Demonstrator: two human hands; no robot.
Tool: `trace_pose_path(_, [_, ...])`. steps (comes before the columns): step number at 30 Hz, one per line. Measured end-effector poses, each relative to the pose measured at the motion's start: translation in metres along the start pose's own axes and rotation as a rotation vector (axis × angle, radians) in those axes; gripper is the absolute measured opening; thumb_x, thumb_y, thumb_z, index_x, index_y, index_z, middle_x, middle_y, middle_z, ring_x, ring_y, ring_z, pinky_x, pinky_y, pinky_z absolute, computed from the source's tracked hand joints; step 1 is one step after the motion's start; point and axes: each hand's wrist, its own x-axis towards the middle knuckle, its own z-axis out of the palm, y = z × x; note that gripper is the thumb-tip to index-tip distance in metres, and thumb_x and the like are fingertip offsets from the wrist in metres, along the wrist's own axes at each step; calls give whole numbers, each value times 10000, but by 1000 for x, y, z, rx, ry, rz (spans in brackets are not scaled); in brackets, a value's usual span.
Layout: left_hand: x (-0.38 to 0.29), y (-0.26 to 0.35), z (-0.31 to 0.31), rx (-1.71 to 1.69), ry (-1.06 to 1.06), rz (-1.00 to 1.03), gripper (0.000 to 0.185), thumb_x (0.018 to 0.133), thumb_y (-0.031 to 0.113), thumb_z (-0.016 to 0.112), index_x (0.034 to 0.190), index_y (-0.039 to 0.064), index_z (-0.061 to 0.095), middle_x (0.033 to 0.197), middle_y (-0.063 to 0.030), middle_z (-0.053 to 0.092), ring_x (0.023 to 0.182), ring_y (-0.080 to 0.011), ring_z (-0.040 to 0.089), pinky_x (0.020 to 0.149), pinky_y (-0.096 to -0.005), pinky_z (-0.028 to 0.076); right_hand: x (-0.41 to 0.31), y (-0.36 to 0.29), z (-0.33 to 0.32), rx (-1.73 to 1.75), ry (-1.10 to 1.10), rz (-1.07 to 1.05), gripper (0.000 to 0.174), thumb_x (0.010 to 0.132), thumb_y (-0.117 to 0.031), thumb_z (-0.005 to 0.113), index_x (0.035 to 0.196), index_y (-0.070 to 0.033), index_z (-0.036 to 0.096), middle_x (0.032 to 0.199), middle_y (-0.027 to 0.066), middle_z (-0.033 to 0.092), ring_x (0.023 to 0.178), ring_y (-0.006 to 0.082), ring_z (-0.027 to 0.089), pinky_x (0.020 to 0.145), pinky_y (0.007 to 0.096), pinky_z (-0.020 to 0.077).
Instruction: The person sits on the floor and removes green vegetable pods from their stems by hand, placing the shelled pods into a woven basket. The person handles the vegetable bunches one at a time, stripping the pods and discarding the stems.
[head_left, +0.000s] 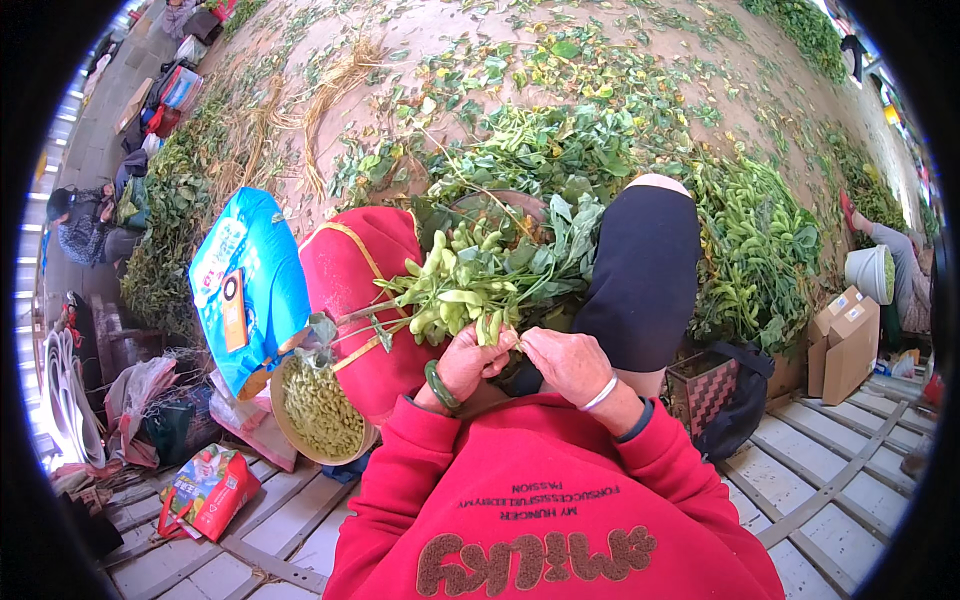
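Both my hands meet over my lap at a leafy bunch of green soybean plants (457, 296) with plump pods. My left hand (469, 364), with a green bangle at its wrist, is closed around pods at the near end of the bunch. My right hand (566, 364), wearing a silver bangle, pinches a small green pod tip against the left fingertips; the fingers partly hide it. A red cloth (367, 262) covers my left knee. Beside it stands a round tub (319, 412) holding many pale green beans or pods.
A blue bag (259, 292) with an orange-and-black object on it leans at left. Soybean plants (750, 255) are heaped at right, near a patterned basket (701, 394) and cardboard box (844, 345). A red shopping bag (210, 491) lies lower left. Other people sit at both sides.
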Motion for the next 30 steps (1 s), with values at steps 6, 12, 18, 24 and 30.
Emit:
trace_pose_path(6, [0, -2, -4, 68, -15, 39, 85, 860, 163, 581, 839, 88, 547, 596, 63, 436, 468, -34, 361, 407, -182, 246, 2, 3, 8, 3, 70, -28, 151, 837, -176, 514, 743, -62, 482, 654, 111, 561, 569, 311, 565, 471, 398, 447])
trace_pose_path(12, [-3, 5, 8, 193, -14, 51, 42, 864, 111, 554, 864, 69, 552, 571, 67, 417, 449, -30, 359, 399, -185, 243, 5, 3, 8, 9, 101, 97, 144, 808, -166, 539, 724, -62, 485, 637, 104, 558, 577, 319, 569, 486, 409, 454])
trace_pose_path(18, [6, -8, 7, 71, 30, 104, 103, 805, 18, 441, 860, 52, 521, 630, 22, 429, 411, -52, 307, 352, -203, 203, 22, -9, 4, 198, 208, 163, 116, 813, -163, 531, 873, -69, 498, 734, 116, 582, 620, 339, 580, 521, 420, 466])
trace_pose_path(24, [8, -12, -5, 118, 24, 93, 102, 780, 84, 418, 779, 43, 512, 612, -12, 449, 448, -84, 352, 393, -218, 241, 55, 4, 31, -52, 203, 130, 203, 846, -274, 518, 917, -92, 461, 802, 124, 572, 618, 336, 589, 529, 418, 486])
trace_pose_path(30, [-7, 7, -7, 388, -380, -109, 253, 865, 177, 422, 912, -5, 592, 675, -13, 560, 500, -66, 431, 441, -184, 318, 68, 6, 38, -242, 112, 34, 130, 846, -249, 472, 867, -120, 465, 709, 94, 555, 534, 281, 592, 435, 395, 469])
